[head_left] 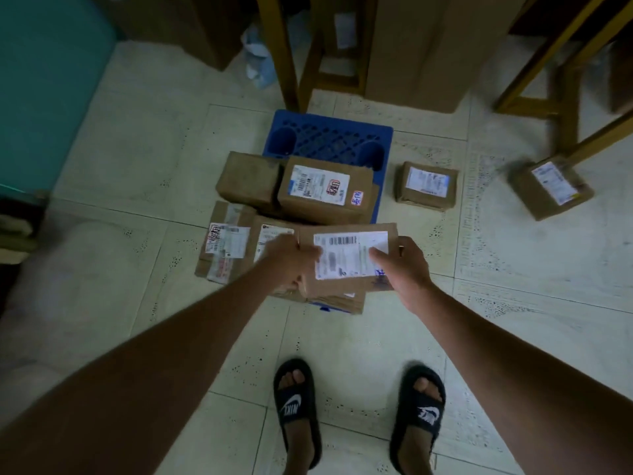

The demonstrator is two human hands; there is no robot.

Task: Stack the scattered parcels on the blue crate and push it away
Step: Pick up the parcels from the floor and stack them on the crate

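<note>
We look down at a pale tiled floor (342, 344). On it stands a blue crate (329, 137) with a lattice surface, just before a wooden stool (291, 63) and a tall carton (418, 46). Several brown parcels already lie on the crate and cover its near part: a plain one (248, 178) at the far left, a thick one with a white label and a red stamp (323, 193) beside it, and a flat taped one (224, 243) at the near left, which hangs over the crate's edge.

We hold one more flat brown parcel (346, 258) above the near side of the pile. It carries a large white label with a barcode and some blue writing. Our left hand (291, 257) grips its left edge, and our right hand (400, 269) grips its right edge with the thumb on the label.

Two small parcels are on the floor to the right: one near the crate (426, 185), one farther away (551, 188), blurred.

Our feet wear black slippers (298, 406).
</note>
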